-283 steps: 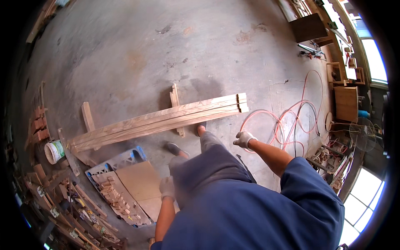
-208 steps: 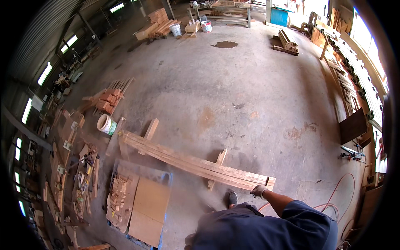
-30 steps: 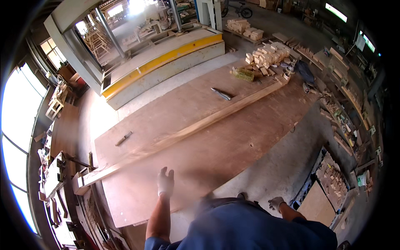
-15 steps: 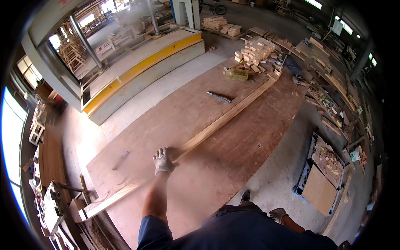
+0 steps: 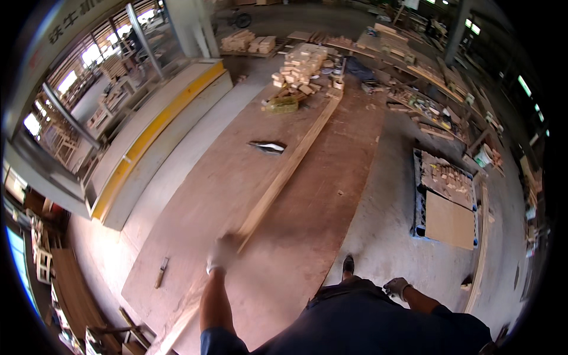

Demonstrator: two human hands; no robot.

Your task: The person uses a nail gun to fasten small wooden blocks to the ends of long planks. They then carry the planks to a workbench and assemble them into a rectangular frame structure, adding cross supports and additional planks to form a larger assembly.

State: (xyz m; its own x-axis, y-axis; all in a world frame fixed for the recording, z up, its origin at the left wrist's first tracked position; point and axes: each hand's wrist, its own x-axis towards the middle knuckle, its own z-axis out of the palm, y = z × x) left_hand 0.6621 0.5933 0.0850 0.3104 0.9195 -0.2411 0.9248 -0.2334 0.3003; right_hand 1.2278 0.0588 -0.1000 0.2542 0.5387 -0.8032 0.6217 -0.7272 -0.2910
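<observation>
My left hand [image 5: 218,258], in a pale glove, is over a long wooden strip [image 5: 290,164] that runs lengthwise along the big brown tabletop [image 5: 322,204]. A hazy smear across the picture hides its fingers and that stretch of the strip. Low by my right side hangs my right hand [image 5: 396,287], also gloved, with its fingers curled; whatever may be inside them is hidden. A small tool with a wooden handle [image 5: 160,273] lies left of my left hand. Farther up the board is a slim dark tool [image 5: 269,147] with a bright glint on it.
Many short wooden blocks [image 5: 302,65] are heaped at the far end, beside a yellowish clear packet [image 5: 282,105]. A large press with a yellow-edged bed [image 5: 142,160] stands to the left. On the floor at right is a pallet with a flat board [image 5: 449,218]. Low wood-covered benches [image 5: 426,74] stand beyond.
My view has turned right, so the table and press sit farther left. My left hand, earlier plainly seen with spread fingers, is now blurred over the strip. My right hand still hangs low.
</observation>
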